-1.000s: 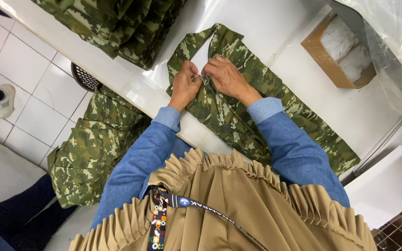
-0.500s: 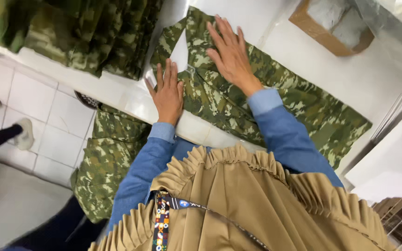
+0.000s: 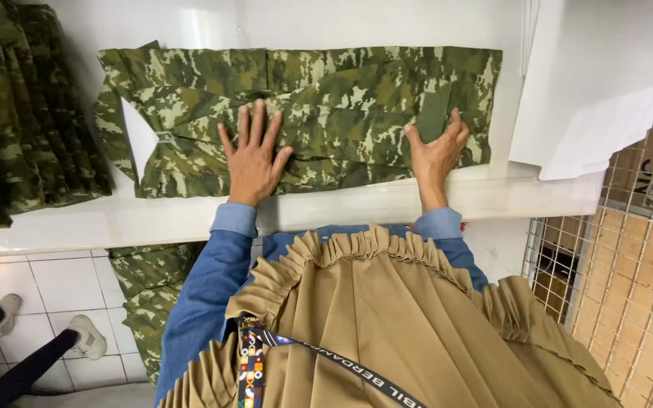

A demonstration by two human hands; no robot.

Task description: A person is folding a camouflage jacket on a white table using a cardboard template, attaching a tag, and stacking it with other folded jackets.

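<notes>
White desk [image 3: 417, 204] now carries the camouflage garment [image 3: 326, 98] laid straight, so I press my left hand [image 3: 255, 155] and right hand [image 3: 436, 151] flat, fingers spread apart.

At the frame's left edge, we lose most of a second camouflage pile [image 3: 17, 113]. Our left hand [image 3: 255, 155] and right hand [image 3: 436, 151] cover patches of the folded camouflage garment [image 3: 326, 91]. More camouflage cloth [image 3: 145, 302] in the lower left of the frame hangs half hidden under the bench [image 3: 341, 208]. White sheets [image 3: 591, 83] run off the upper right.
</notes>
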